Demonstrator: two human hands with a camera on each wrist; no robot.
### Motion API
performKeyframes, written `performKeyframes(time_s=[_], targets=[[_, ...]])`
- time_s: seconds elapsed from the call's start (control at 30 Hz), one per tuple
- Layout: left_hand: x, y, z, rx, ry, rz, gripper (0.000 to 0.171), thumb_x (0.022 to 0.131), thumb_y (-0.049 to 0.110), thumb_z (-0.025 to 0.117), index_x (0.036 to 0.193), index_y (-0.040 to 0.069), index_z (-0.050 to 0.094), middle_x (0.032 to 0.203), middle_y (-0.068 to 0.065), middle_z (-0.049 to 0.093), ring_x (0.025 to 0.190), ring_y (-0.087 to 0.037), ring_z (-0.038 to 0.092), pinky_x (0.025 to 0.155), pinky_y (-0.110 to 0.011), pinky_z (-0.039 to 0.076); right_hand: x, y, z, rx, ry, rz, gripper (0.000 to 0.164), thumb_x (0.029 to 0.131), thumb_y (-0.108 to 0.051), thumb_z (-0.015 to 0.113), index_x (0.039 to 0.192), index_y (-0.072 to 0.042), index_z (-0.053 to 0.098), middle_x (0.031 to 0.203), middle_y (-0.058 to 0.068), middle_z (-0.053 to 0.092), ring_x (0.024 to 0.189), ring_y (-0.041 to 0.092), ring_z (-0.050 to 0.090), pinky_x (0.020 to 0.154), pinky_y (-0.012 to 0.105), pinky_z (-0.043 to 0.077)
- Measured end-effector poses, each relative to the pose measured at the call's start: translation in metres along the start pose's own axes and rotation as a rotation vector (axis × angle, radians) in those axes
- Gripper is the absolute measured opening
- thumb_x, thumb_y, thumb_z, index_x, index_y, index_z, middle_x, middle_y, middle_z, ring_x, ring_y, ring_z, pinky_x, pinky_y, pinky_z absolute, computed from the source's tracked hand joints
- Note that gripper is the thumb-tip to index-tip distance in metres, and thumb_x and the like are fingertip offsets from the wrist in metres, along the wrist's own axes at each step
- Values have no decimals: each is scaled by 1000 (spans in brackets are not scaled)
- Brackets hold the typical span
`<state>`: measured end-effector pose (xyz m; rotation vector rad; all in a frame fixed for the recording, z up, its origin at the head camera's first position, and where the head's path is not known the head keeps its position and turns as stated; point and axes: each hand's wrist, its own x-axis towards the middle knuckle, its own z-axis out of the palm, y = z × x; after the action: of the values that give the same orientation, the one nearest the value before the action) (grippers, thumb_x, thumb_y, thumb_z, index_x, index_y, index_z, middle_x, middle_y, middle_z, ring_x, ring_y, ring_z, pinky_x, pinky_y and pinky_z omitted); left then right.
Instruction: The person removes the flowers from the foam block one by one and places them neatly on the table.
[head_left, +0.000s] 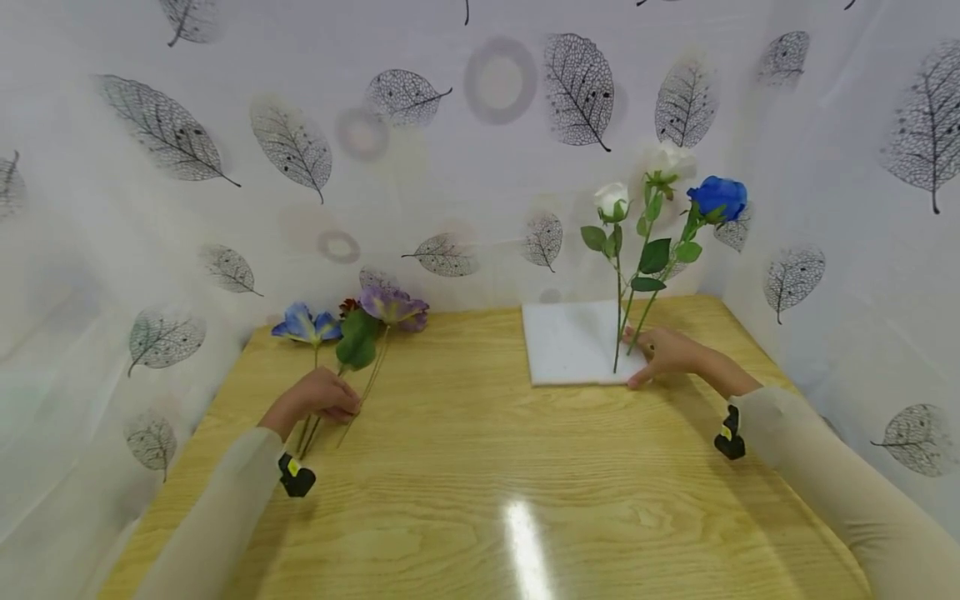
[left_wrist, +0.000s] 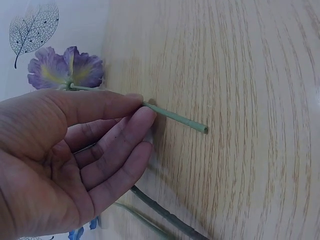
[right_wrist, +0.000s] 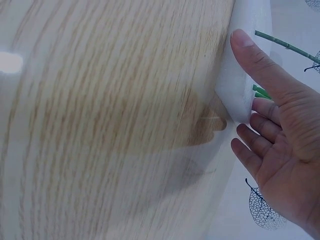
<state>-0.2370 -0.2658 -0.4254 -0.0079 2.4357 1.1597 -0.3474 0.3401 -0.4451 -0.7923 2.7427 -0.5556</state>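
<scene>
My left hand (head_left: pixel 324 395) pinches the thin green stem (left_wrist: pixel 180 119) of a purple flower (head_left: pixel 393 308) between thumb and fingertips, near its cut end. Beside it lie a blue flower (head_left: pixel 306 325) and a dark red flower (head_left: pixel 348 307), partly covered by a green leaf (head_left: pixel 357 342); their stems run under my hand. My right hand (head_left: pixel 671 350) is at the right side of a white foam board (head_left: pixel 566 342), thumb at its front edge, fingers loosely extended. A white rose bud (head_left: pixel 612 202), a larger white rose (head_left: pixel 667 162) and a blue rose (head_left: pixel 717 198) stand upright on the board.
A wood-grain table (head_left: pixel 450 467) carries everything. Behind it and at both sides hangs a pale curtain (head_left: pixel 465 183) printed with dark leaf skeletons. Each wrist wears a small black camera, the left one (head_left: pixel 297 476) just above the table.
</scene>
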Motion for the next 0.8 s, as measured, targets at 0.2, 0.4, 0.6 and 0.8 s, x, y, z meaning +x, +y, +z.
performKeyframes(time_s=[0.2, 0.4, 0.6, 0.8], targets=[[0, 0, -1, 3, -3, -13, 29, 93, 6, 70, 111, -16, 71, 89, -14, 79, 73, -14, 75, 74, -39, 65, 1, 0, 0, -13, 4, -3, 88, 69, -42, 93, 130, 12, 60, 152, 30, 40, 136, 55, 42, 105, 61, 46], [-2, 0, -1, 5, 8, -24, 28, 92, 6, 70, 110, -16, 71, 87, -14, 79, 72, -15, 75, 74, -40, 65, -2, -3, 0, -9, 6, -9, 90, 69, -41, 94, 132, 13, 59, 151, 30, 40, 135, 56, 44, 106, 62, 45], [-2, 1, -2, 23, 27, -39, 26, 91, 5, 70, 107, -15, 73, 82, -12, 78, 69, -14, 74, 73, -40, 65, -2, -2, 0, -13, 7, -6, 89, 69, -42, 94, 131, 12, 60, 152, 29, 40, 134, 55, 46, 101, 56, 48], [0, 3, -1, 22, 44, -59, 25, 89, 4, 71, 107, -15, 73, 81, -13, 78, 68, -14, 74, 72, -39, 65, -1, 0, 0, -23, 8, -7, 89, 69, -43, 93, 131, 12, 60, 152, 28, 41, 133, 54, 47, 91, 45, 48]])
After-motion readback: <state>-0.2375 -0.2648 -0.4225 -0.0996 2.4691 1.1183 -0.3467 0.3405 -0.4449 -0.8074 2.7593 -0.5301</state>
